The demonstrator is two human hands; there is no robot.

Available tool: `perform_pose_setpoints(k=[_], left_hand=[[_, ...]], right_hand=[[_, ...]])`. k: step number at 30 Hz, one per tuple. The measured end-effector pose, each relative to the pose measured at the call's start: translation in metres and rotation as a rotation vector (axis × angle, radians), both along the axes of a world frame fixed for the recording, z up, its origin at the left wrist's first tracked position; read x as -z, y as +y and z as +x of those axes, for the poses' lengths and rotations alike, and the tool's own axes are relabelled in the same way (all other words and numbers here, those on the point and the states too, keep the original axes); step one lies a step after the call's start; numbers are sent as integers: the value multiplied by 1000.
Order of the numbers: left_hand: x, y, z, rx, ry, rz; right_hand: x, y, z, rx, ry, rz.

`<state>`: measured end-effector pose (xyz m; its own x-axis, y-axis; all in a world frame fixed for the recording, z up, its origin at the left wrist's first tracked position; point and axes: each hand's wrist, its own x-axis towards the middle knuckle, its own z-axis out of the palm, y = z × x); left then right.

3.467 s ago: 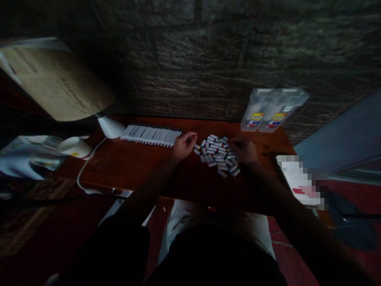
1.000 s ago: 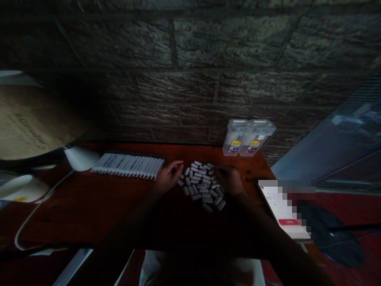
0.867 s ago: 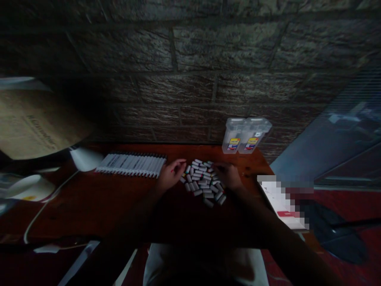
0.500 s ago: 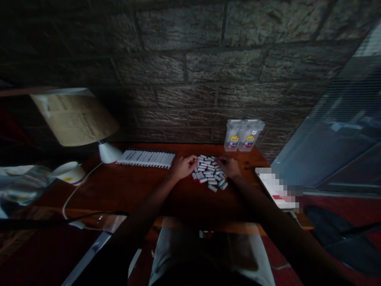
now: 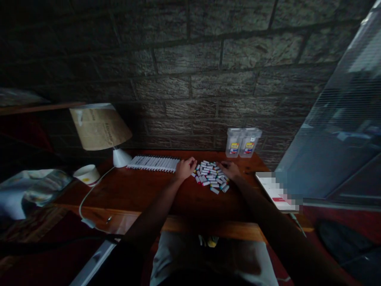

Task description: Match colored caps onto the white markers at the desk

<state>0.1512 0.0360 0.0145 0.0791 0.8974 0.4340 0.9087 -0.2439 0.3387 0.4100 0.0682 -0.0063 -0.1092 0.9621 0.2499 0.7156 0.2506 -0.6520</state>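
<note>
On the wooden desk [image 5: 143,192] lies a loose pile of short white marker caps [image 5: 212,177] with coloured ends. My left hand [image 5: 185,169] is at the pile's left edge, fingers curled closed; whatever is in them is too small to make out. At the upper right edge of the pile, my right hand [image 5: 230,170] has its fingertips drawn together against the caps, and I cannot see what they pinch. Left of my left hand, white markers [image 5: 153,163] with dark ends lie side by side in a long row.
Two clear plastic cases [image 5: 242,143] stand against the brick wall [image 5: 208,85]. A lamp [image 5: 101,129], a paper cup [image 5: 87,175] and a white cord occupy the left side. A white flat box [image 5: 275,190], partly pixelated, lies at the right edge.
My head view has shifted, so the desk items appear lower and the lamp farther right. My left hand has drawn slightly away from the pile; my right hand stays at its edge.
</note>
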Motion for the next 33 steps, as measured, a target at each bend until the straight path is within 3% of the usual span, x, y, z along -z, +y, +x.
perform_pose_setpoints(k=[5, 11, 19, 28, 33], left_hand=[[3, 2, -9, -25, 37, 11], [9, -1, -23, -129, -46, 207], [4, -4, -43, -423, 157, 56], [4, -4, -41, -458, 189, -59], [3, -4, -41, -482, 179, -53]], right_hand=[[3, 9, 4, -38, 33, -9], [13, 6, 11, -118, 147, 35], [11, 5, 9, -136, 203, 14], [14, 6, 9, -117, 179, 21], [17, 9, 9, -187, 229, 16]])
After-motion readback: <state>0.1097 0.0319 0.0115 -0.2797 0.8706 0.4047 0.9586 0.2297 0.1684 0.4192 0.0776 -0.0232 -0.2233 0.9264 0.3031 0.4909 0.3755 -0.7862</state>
